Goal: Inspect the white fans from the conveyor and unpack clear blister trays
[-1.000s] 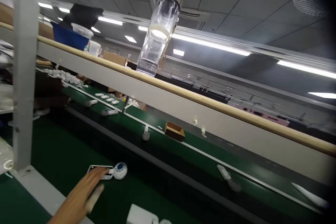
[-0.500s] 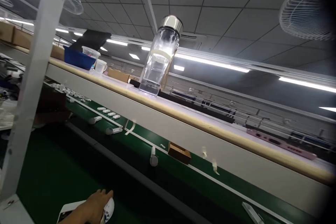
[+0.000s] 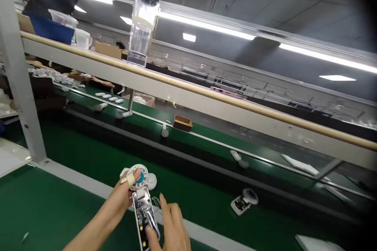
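Observation:
My left hand (image 3: 125, 190), with a pale wrap on the thumb, grips a white handheld fan by its round head (image 3: 140, 176), which has a blue centre. The fan's handle (image 3: 143, 213) is open, showing a circuit board, a silvery part and thin wires. Behind the head, a white round grille piece (image 3: 151, 181) shows. My right hand (image 3: 173, 225) is closed about the lower handle, its thumb over the board and its index finger stretched up beside the wires. The fingers behind the handle are hidden.
Another open fan (image 3: 244, 202) lies on the green belt (image 3: 206, 192). Several white fan parts and a small brown box (image 3: 182, 123) are farther back. A shelf (image 3: 188, 90) crosses above, bearing a clear bottle (image 3: 144, 21). A metal post (image 3: 22, 74) stands left.
The view has tilted down and turned right. The hand that was reaching onto a white fan on the belt now holds one up, and my right hand has come into view on its handle.

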The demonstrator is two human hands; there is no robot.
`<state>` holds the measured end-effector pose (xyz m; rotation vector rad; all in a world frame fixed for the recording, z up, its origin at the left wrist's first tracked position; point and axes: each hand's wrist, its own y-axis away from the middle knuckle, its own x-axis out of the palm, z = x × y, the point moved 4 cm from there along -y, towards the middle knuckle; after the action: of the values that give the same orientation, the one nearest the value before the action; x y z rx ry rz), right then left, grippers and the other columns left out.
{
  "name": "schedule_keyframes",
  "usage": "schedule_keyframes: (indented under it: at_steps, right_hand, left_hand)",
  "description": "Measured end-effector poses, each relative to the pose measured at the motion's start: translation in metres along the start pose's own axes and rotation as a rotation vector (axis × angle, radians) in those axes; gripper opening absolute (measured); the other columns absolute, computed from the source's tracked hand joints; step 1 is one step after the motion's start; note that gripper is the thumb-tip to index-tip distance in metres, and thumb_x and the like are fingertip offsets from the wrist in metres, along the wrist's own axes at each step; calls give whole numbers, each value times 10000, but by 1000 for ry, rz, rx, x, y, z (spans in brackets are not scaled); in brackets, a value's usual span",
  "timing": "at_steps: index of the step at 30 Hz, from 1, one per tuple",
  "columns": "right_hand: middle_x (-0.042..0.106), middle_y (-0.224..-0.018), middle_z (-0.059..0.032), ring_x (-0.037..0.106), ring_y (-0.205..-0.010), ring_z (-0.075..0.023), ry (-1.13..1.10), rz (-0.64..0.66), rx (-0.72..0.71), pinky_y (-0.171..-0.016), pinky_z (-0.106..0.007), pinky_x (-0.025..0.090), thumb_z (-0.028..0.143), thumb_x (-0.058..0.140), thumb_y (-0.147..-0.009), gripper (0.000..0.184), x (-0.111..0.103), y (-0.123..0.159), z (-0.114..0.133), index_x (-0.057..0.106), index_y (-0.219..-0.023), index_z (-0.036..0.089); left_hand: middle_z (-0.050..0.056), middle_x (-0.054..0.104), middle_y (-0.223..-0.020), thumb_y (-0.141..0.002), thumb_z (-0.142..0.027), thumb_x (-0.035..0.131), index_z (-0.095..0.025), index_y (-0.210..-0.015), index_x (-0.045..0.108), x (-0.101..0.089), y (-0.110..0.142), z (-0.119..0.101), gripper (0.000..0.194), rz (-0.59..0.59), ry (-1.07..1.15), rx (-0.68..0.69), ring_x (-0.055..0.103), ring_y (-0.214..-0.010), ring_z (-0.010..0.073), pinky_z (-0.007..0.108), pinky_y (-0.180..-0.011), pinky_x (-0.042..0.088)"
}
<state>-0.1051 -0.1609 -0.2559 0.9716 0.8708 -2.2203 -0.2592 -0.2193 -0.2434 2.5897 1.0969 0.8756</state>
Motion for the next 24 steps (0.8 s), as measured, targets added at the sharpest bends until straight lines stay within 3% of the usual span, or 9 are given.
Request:
schedule_keyframes:
  at_steps: [4,7,11,14,18,20,24]
  right_hand:
    - [515,-976,-87,578,-847,-261,67,-65,-30,-605,-337,533,213,541,-777,609,-15,14,1,345,-1353,232]
    - [522,-1017,-94,558,-927,-260,64,-84,-31,-692,-337,538,196,530,-791,600,-39,24,-14,326,-1355,212]
    - [546,-1103,-74,502,-1043,-268,110,132,-132,-955,-466,425,119,543,-760,531,-69,49,-57,435,-1263,248]
    - [578,-1100,-42,503,-1045,-262,122,354,-176,-1025,-541,323,84,596,-707,527,-73,79,-100,507,-1196,262]
    - [581,-1034,-73,538,-991,-254,96,396,39,-917,-471,450,104,607,-720,477,-68,101,-139,538,-1181,206]
    - [548,-1072,-89,535,-1011,-227,38,336,97,-902,-404,475,152,558,-786,452,-66,96,-131,491,-1232,184]
    - [521,-1090,-108,503,-1045,-235,-102,145,56,-921,-388,470,168,543,-794,522,-65,71,-78,430,-1303,140]
  left_hand:
    - [53,628,-1074,-700,-574,648,-280,-1209,464,38,29,25,616,3,-25,44,601,-1003,257,316,-751,444]
    - [35,612,-1094,-716,-568,639,-306,-1212,457,52,39,33,590,19,-94,84,599,-998,242,312,-763,444]
    - [21,622,-1016,-700,-561,655,-304,-1175,482,41,44,38,567,-81,-172,131,615,-902,227,294,-692,451]
    - [31,627,-996,-668,-554,683,-273,-1136,520,30,49,44,569,-143,-198,87,625,-838,231,315,-686,469]
    - [32,620,-965,-642,-549,701,-240,-1082,538,38,54,58,562,-163,-212,62,614,-785,207,316,-678,474]
    - [20,612,-944,-660,-536,695,-242,-1074,531,49,53,68,534,-151,-221,64,588,-774,173,279,-653,451]
    - [17,608,-962,-688,-535,677,-249,-1097,520,70,48,82,523,-150,-236,57,557,-814,157,251,-638,419]
